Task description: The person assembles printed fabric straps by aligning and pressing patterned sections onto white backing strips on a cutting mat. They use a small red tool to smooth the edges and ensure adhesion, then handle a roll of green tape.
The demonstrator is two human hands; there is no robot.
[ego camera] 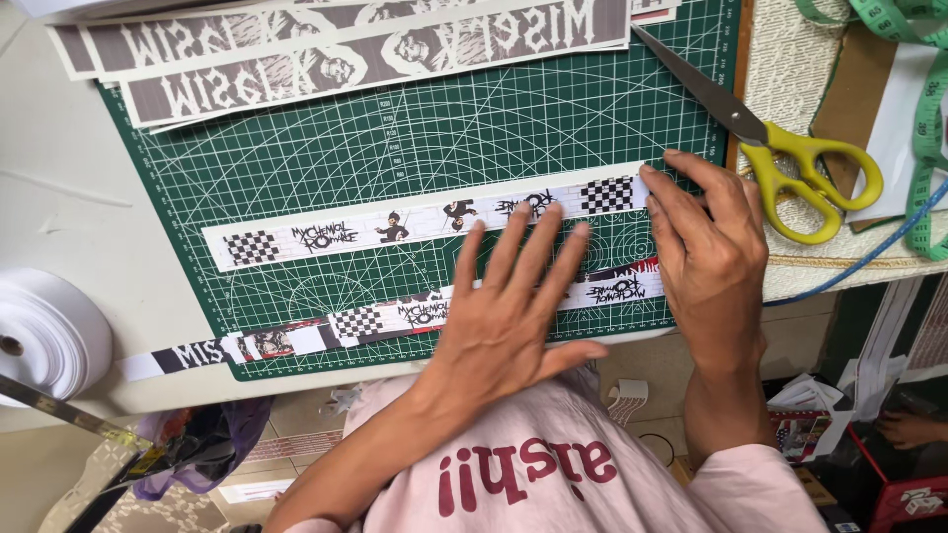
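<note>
Green and ruled with a white grid, a cutting mat (pixel 326 148) covers most of a pale table (pixel 59 197), seen from above by the person at work. Two long printed paper strips lie across the mat, side by side and a little apart. The upper strip (pixel 395 225) is white with small black figures, lettering and checkered patches; it runs from the left part of the mat up toward the right. The lower strip (pixel 375 321) is darker, with checks and touches of red, and its left end hangs past the mat's edge onto the table.

The left hand (pixel 509 311) lies flat, palm down, fingers spread wide, pressing on the lower strip with its fingertips reaching toward the upper one. It pinches nothing. The right hand (pixel 706 257) rests at the right end of both strips, fingers loosely extended and laid on the upper strip's checkered end; it also grips nothing.

Just beyond the right hand, yellow-handled scissors (pixel 780 148) lie shut, blades pointing up-left over the mat's corner. A green measuring tape (pixel 923 109) curls at the far right. More printed strips (pixel 346 49), grey-brown with white lettering, are stacked along the mat's top edge. A roll of white ribbon (pixel 49 336) sits at the table's left edge.
</note>
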